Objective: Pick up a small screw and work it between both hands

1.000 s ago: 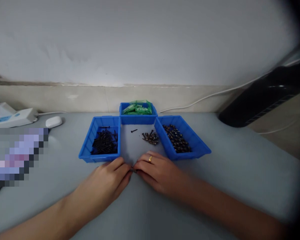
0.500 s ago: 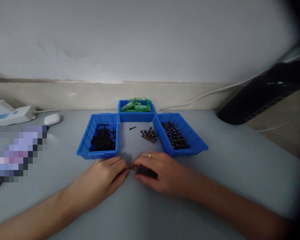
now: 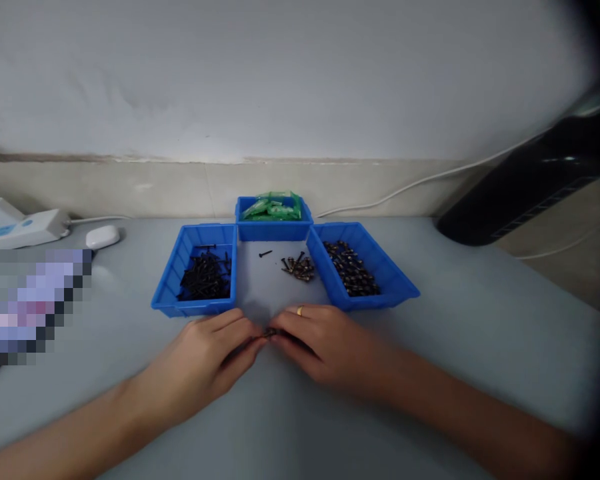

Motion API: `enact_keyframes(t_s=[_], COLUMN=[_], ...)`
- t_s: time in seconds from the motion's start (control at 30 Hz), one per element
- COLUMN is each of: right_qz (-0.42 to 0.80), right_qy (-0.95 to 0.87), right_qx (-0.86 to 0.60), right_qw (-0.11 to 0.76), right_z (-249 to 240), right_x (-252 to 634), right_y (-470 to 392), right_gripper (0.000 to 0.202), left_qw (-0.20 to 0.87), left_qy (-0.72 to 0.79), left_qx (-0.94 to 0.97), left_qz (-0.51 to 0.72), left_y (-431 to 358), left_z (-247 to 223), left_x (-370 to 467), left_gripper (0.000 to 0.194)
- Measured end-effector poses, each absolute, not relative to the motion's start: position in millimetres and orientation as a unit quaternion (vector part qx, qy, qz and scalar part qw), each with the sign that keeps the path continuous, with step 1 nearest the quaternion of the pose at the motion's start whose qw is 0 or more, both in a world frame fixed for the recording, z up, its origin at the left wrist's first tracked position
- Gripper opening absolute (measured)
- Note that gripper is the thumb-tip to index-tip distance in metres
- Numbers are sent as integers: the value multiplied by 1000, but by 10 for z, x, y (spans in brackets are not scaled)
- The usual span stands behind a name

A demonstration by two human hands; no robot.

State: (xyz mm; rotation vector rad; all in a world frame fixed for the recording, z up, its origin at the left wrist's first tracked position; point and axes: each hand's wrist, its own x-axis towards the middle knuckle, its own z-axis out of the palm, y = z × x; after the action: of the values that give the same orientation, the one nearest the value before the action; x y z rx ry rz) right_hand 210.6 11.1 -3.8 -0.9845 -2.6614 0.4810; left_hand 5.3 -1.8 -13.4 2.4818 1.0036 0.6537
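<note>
My left hand (image 3: 215,353) and my right hand (image 3: 320,340) meet fingertip to fingertip on the grey table, both pinching a small dark screw (image 3: 269,333) between them. A gold ring sits on a finger of the right hand. Just beyond lie a small pile of brownish screws (image 3: 298,266) and a single black screw (image 3: 265,254) on the bare table. Three blue bins stand around that gap: the left bin (image 3: 180,267) holds black screws, the right bin (image 3: 385,273) holds brownish screws, the back bin (image 3: 273,230) holds green packets.
A white device (image 3: 15,230) and a white mouse-like object (image 3: 103,236) lie at the far left, beside a blurred patch. A black slanted object (image 3: 525,187) and white cables lie at the right against the wall. The table's right edge drops off near there.
The right hand's fingers lowered back over the screw and both hands closed together on it. The view shifted slightly; the bins have not moved.
</note>
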Motion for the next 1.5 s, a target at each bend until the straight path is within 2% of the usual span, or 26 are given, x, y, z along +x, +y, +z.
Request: enact_keyframes(t_s=[0.23, 0.47, 0.8, 1.13, 1.5], right_qz=[155, 228, 204, 224, 357], right_qy=[-923, -913, -909, -906, -864], right_qx=[-325, -301, -307, -320, -310], right_qw=[133, 153, 197, 160, 174], right_z=[-47, -36, -87, -43, 44], right_x=[2081, 2139, 2154, 2161, 2146], right_y=[58, 139, 174, 150, 141], right_gripper=[17, 12, 13, 18, 21], left_qw=[175, 220, 213, 218, 203], left_qy=[318, 338, 360, 358, 324], left_qx=[907, 887, 882, 880, 876], left_qz=[215, 225, 215, 224, 294], left_y=[-67, -33, -6, -5, -34], left_z=[-103, -79, -131, -129, -82], left_x=[36, 39, 23, 21, 33], left_gripper=[19, 13, 9, 11, 10])
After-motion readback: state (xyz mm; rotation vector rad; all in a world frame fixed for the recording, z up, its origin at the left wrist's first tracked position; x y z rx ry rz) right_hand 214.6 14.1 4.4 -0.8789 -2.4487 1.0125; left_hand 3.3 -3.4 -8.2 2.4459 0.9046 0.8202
